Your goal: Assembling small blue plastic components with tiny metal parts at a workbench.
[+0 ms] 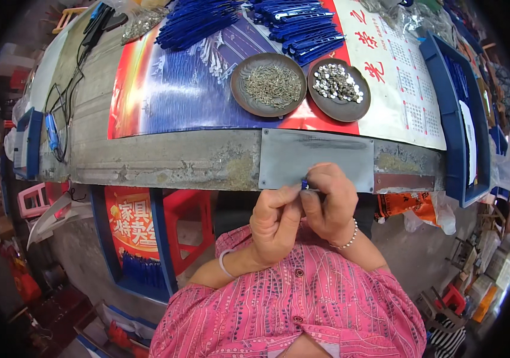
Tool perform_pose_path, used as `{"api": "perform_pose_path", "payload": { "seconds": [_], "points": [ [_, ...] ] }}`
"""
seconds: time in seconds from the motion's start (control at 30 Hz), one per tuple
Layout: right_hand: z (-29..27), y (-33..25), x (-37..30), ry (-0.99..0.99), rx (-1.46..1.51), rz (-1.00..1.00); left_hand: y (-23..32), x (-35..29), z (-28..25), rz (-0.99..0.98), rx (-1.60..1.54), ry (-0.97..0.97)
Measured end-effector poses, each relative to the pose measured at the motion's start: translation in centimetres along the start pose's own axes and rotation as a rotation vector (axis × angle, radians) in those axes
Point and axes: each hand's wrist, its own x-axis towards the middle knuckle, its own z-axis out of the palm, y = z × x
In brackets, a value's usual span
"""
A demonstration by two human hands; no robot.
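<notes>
My left hand and right hand meet at the table's front edge, fingertips pinched together. Between them shows the end of a small dark blue piece; most of it is hidden by the fingers, and its full shape cannot be made out. Beneath and beyond the hands a flat grey plate is fixed to the table edge. Farther off stand two round brown dishes: the left dish holds thin brass-coloured pins, the right dish shiny silver round caps.
Piles of long blue strips lie at the back on a printed poster sheet. A blue tray stands at the right edge, with a cabled blue tool at left. Below the table are a blue crate and red stool.
</notes>
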Motion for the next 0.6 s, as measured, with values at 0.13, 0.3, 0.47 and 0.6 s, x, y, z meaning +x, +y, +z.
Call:
{"api": "perform_pose_path", "payload": {
  "seconds": [0.13,0.3,0.47,0.6],
  "points": [
    [0.1,0.1,-0.7,-0.055,-0.184,-0.108,-0.4,-0.2,-0.7,-0.007,0.043,-0.012],
    [-0.4,-1.2,-0.6,-0.131,0.056,0.294,-1.1,-0.3,-0.6,-0.054,0.055,0.012],
    [-0.8,-1.6,-0.5,-0.12,0.444,0.49,0.1,0.6,0.2,-0.023,-0.014,0.025],
    [0.2,-0.6,-1.0,-0.005,0.222,0.195,-0.5,0.1,-0.5,-0.027,0.054,-0.004]
  ]
}}
